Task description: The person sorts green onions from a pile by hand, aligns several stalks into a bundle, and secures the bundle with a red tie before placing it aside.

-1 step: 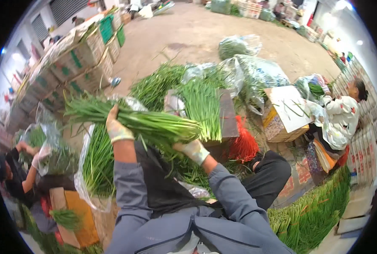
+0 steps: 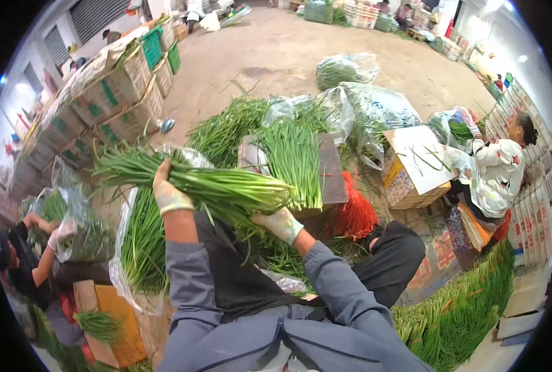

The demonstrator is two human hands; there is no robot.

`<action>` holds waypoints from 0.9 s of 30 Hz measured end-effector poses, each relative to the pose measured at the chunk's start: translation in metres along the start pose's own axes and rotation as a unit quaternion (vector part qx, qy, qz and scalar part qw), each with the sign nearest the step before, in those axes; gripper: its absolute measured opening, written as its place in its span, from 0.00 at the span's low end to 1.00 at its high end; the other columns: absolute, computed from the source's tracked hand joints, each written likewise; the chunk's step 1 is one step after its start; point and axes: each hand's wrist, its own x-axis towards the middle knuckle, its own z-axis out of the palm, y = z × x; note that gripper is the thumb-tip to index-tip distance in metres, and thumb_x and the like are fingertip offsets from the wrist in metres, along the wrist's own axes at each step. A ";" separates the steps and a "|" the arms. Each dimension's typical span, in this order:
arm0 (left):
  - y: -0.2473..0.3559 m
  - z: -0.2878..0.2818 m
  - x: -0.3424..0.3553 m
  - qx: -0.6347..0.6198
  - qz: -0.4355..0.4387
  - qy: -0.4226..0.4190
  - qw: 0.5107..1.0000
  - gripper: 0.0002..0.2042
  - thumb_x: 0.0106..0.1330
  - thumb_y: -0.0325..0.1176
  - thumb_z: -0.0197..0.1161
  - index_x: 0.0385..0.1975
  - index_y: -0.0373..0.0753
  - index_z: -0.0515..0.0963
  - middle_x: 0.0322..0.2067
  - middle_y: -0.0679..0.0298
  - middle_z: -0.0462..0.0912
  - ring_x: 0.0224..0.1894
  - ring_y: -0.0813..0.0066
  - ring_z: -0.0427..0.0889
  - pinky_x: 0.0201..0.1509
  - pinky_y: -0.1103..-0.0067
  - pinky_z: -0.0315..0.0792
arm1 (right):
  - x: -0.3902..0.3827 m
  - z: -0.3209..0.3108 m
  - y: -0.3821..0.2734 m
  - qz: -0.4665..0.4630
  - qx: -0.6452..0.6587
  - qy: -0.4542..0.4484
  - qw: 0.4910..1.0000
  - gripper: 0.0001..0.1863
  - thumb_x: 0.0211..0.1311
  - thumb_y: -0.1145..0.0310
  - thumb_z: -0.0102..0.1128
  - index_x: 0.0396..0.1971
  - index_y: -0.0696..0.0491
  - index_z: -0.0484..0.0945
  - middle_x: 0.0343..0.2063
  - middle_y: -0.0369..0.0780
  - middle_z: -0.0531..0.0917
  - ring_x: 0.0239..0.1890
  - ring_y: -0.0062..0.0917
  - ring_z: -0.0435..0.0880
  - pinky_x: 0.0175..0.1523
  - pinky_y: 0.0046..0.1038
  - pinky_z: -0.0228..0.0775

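Right in the middle of the frame, our gloved left grip (image 2: 171,191) is wrapped around a thick bundle of long green stalks (image 2: 217,181), thumb over the top, leafy ends fanning out to the left. Our right grip (image 2: 280,225) sits under the pale ends at the right; its fingers are mostly hidden, and we cannot tell whether they pinch or merely support. The bundle is up above our dark trousers (image 2: 387,263). Just beyond, near the centre, we have a neat sheaf (image 2: 293,162) lying on a dark worktop (image 2: 334,180), red strands (image 2: 353,212) bunched at its right side. A loose heap of greens (image 2: 223,131) spreads at upper centre, and a plastic bag (image 2: 116,273) of stalks stands at left. Over at right, a white board (image 2: 416,155) tops a carton (image 2: 412,195) near one co-worker (image 2: 498,170); another co-worker (image 2: 25,263) works far left.
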 end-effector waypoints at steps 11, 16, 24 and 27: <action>0.025 -0.001 0.000 -0.002 0.061 0.039 0.997 0.05 0.59 0.32 0.66 0.32 0.40 0.79 0.34 0.60 0.84 0.34 0.59 0.82 0.44 0.61 0.79 | -0.051 -0.032 0.037 0.216 -0.120 -0.043 0.968 0.19 0.68 0.55 0.57 0.42 0.57 0.81 0.31 0.45 0.85 0.34 0.27 0.82 0.42 0.31 0.72; 0.041 0.010 -0.004 -0.030 0.077 0.088 0.993 0.07 0.59 0.34 0.65 0.32 0.40 0.79 0.35 0.59 0.83 0.37 0.55 0.81 0.47 0.56 0.76 | -0.044 -0.029 0.055 0.178 0.322 0.061 0.928 0.14 0.68 0.60 0.57 0.42 0.55 0.80 0.32 0.37 0.83 0.29 0.22 0.80 0.38 0.27 0.74; 0.026 0.013 0.005 -0.033 0.071 0.122 0.989 0.09 0.59 0.38 0.64 0.35 0.41 0.78 0.40 0.57 0.83 0.40 0.54 0.81 0.50 0.54 0.76 | -0.004 0.030 -0.003 0.111 0.485 0.019 0.867 0.32 0.57 0.47 0.70 0.55 0.50 0.72 0.39 0.34 0.83 0.31 0.19 0.79 0.30 0.22 0.67; 0.039 0.006 0.004 -0.056 0.047 0.074 0.995 0.10 0.58 0.38 0.65 0.36 0.41 0.77 0.39 0.58 0.82 0.40 0.53 0.81 0.50 0.54 0.76 | -0.012 0.014 -0.002 0.134 0.486 -0.047 0.862 0.25 0.59 0.55 0.70 0.52 0.49 0.73 0.33 0.32 0.81 0.28 0.16 0.76 0.25 0.20 0.61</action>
